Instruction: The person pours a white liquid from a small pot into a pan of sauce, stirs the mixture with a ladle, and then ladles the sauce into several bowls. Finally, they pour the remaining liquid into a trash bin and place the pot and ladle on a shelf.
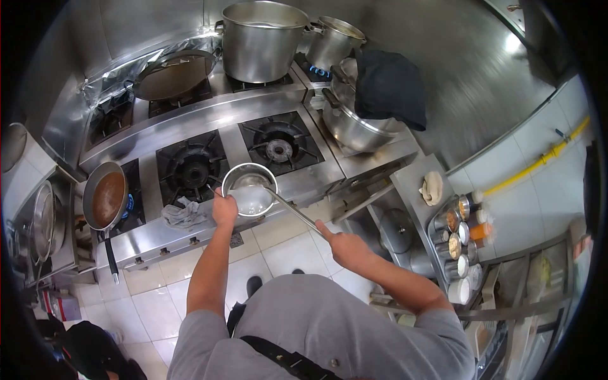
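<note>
A round steel pot (273, 173) is at the front edge of the stove, in front of me. My left hand (224, 209) is closed at its left side, gripping it near the rim; a short metal piece sticks out above the fingers. Inside the pot is a pale, whitish rounded shape (252, 201) that I cannot make out clearly. My right hand (346, 248) is wrapped round the long metal handle of a ladle (294, 211), which slants up left to the pot. The ladle's bowl is not clearly visible.
A frying pan (109, 195) with brown sauce sits over a flame at left. A crumpled cloth (183, 213) lies on the stove front. Behind stand a wok (174, 77) and a large stockpot (263, 47). Right are stacked pots (354, 130) and a tray of small containers (453, 244).
</note>
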